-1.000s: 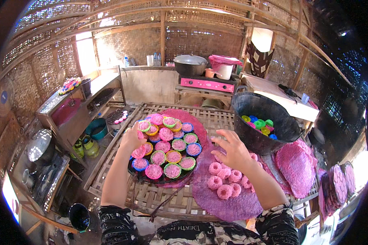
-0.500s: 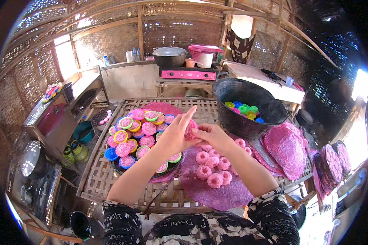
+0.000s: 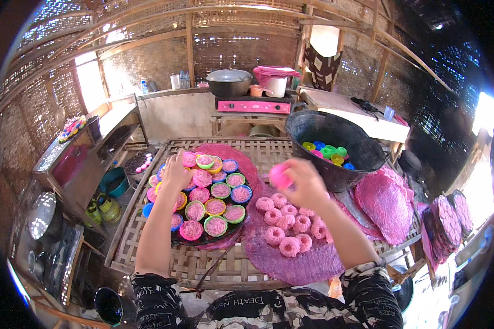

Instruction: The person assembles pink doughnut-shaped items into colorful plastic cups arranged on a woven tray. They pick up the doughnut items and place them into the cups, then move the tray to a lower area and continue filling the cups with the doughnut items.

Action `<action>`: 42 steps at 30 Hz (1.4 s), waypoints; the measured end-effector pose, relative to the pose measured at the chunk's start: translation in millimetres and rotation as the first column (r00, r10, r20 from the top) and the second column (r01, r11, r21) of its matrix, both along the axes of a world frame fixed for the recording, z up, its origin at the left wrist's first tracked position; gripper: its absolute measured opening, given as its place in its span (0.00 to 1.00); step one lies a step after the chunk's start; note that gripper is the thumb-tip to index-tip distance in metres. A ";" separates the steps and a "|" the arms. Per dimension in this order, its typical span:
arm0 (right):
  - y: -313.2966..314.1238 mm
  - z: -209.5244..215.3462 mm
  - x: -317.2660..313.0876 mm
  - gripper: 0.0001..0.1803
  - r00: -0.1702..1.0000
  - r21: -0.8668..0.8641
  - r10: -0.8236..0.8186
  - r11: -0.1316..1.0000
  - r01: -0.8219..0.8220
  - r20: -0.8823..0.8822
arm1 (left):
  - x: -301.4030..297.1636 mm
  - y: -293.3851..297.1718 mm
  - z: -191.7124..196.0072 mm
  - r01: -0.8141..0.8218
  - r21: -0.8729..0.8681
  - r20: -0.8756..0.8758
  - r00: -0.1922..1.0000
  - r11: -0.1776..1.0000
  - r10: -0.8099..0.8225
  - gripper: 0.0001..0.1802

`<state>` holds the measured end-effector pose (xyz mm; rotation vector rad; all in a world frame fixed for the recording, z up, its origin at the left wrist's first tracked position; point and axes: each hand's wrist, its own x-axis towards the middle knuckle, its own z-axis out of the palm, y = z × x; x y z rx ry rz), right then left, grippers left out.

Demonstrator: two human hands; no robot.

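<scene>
My left hand (image 3: pixel 177 174) reaches down onto the far left of a heap of small colourful plastic moulds (image 3: pixel 215 206). These are filled with pink, noodle-like strands and stand on a dark round tray. My left fingers are bent and their tips are hidden among the moulds, so their grip does not show. Blurred by motion, my right hand (image 3: pixel 307 183) is closed around a bright pink mould (image 3: pixel 280 176), held above the table. Below it, ring-shaped pink cakes (image 3: pixel 289 246) lie on a pink sheet (image 3: pixel 274 266).
Beyond my right hand stands a large black basin (image 3: pixel 335 175) with several coloured moulds inside. Pink sheets (image 3: pixel 387 211) are stacked at the right of the slatted bamboo table (image 3: pixel 132 241). A pink stove (image 3: pixel 252 106) with a lidded pot (image 3: pixel 229 83) stands at the back.
My hands were together over the middle with a pink piece between them. They have parted: the left has gone left onto the filled moulds, the right has moved right with a pink mould.
</scene>
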<state>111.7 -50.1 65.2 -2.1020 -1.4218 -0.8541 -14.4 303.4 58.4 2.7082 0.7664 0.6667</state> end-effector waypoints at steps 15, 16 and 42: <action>-63.8 54.5 -8.3 0.22 0.946 0.169 -0.319 0.931 0.324 -0.056 | 50.0 46.9 -14.2 -0.192 0.015 -0.169 0.967 0.981 0.192 0.57; -63.4 56.3 -15.0 0.21 0.951 0.160 -0.298 0.938 0.309 -0.085 | 57.8 53.3 -19.1 -0.189 0.094 -0.180 0.962 0.977 0.203 0.54; -64.1 15.6 -39.0 0.22 0.529 0.317 0.259 0.948 0.020 -0.808 | 61.2 -129.0 29.0 0.785 -0.002 0.335 0.584 0.619 -0.740 0.38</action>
